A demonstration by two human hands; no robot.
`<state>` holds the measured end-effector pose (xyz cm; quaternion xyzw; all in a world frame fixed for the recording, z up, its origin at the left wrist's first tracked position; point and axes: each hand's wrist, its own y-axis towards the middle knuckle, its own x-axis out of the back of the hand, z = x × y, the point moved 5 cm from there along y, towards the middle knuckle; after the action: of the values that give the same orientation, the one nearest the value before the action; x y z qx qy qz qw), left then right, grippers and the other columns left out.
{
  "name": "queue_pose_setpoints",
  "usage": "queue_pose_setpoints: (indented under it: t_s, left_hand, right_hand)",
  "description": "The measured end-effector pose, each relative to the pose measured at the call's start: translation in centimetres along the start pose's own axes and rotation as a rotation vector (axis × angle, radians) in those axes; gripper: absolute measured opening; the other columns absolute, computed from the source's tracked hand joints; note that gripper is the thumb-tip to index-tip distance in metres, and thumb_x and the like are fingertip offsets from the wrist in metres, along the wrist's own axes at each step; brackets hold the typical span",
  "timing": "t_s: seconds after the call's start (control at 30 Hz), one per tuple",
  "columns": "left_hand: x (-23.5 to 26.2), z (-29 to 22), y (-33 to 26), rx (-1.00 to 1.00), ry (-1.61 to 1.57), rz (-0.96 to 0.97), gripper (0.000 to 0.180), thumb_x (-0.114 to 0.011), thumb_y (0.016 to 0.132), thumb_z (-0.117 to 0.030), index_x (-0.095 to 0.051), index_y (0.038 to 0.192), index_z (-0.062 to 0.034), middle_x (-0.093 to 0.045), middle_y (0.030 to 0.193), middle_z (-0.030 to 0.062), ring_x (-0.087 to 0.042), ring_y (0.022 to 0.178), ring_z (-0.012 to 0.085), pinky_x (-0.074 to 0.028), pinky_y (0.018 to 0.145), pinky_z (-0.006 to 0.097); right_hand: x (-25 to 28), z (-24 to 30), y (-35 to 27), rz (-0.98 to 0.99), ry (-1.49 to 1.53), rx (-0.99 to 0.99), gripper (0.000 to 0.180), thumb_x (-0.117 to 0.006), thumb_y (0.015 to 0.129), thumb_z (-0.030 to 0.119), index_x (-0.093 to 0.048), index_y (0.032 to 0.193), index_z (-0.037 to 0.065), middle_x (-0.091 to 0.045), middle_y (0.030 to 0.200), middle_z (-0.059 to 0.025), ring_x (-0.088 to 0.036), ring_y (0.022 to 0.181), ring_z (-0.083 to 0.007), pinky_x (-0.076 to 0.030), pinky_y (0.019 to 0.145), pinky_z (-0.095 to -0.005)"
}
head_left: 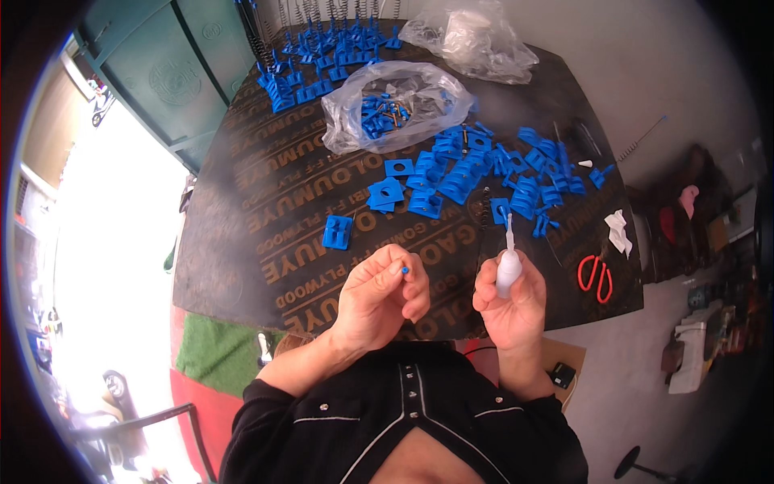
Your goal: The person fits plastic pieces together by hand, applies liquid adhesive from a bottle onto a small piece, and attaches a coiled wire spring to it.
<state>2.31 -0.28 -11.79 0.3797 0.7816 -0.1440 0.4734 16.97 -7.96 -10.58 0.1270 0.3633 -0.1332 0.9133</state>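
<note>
Between the thumb and fingers of my left hand (pixel 377 292) is a small blue piece (pixel 405 270); most of it is hidden by the fingers. My right hand (pixel 516 305) grips a white squeeze bottle (pixel 509 273) with a thin nozzle pointing up and away from me. Both hands are over the table's near edge, apart from each other. Beyond the left hand a blue plastic bracket (pixel 337 232) lies by itself. Flat blue plates with round holes (pixel 387 192) and rows of curved blue parts (pixel 463 177) are spread past the hands.
Red-handled scissors (pixel 594 278) and a crumpled white tissue (pixel 618 232) lie at the right. Farther back are an open clear bag (pixel 334 129) of small blue and brass-coloured parts, another plastic bag (pixel 484 40), and blue bases with springs (pixel 322 60). The dark plywood table (pixel 234 242) carries everything.
</note>
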Motion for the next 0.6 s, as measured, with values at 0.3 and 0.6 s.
queue_pose_setpoints:
  t_s: [0.3,0.6]
  left_hand:
    - [-0.5,-0.2,-0.2,0.015,0.071,-0.063,0.023,-0.056,0.093,-0.025,-0.047,0.083,-0.0063,-0.041,0.069,0.004,-0.041,0.052,0.0139,-0.037,0.048,0.029]
    - [-0.2,-0.5,-0.7,0.005,0.078,-0.058,0.022,-0.056,0.093,-0.024,-0.047,0.085,-0.006,-0.042,0.07,0.0041,-0.041,0.052,0.0135,-0.036,0.047,0.028]
  right_hand:
    - [1.5,-1.1,0.2,0.157,0.237,-0.061,0.036,-0.066,0.087,0.03,-0.053,0.11,0.007,-0.052,0.091,-0.0068,-0.047,0.078,-0.014,-0.038,0.066,-0.0293]
    - [3.5,5.4,-0.3,0.079,-0.124,0.208,0.032,-0.064,0.087,0.013,-0.052,0.112,-0.003,-0.059,0.096,-0.0166,-0.062,0.082,-0.0259,-0.053,0.073,-0.0409]
